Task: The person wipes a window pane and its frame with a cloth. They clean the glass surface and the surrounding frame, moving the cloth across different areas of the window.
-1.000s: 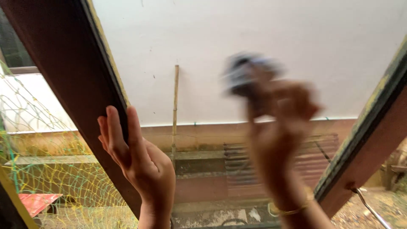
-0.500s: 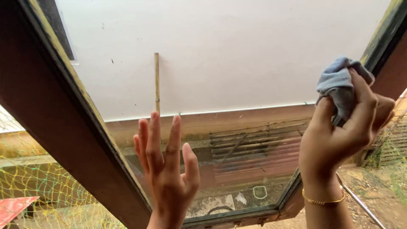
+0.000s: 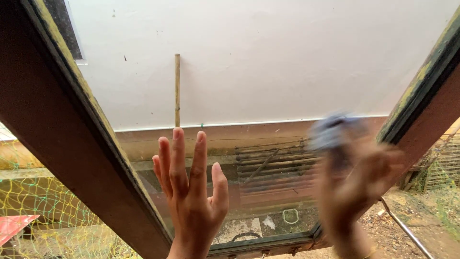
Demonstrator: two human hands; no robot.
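My left hand (image 3: 191, 196) is pressed flat against the glass pane (image 3: 258, 81) of an open window, fingers spread and pointing up, near the lower left of the pane. My right hand (image 3: 357, 187) is blurred with motion against the glass at the lower right. It grips a crumpled grey-blue cloth (image 3: 330, 132), close to the right side of the brown window frame (image 3: 421, 110).
The wide brown frame bar (image 3: 62, 124) runs diagonally along the left. Through the glass show a white wall, a thin upright stick (image 3: 177, 88), a slatted panel and ground below. Yellow netting (image 3: 43, 201) hangs at the lower left; a metal stay rod (image 3: 407, 230) sticks out at lower right.
My right hand with the cloth has swept down and to the left across the glass, from beside the right frame. My left hand stays flat on the pane.
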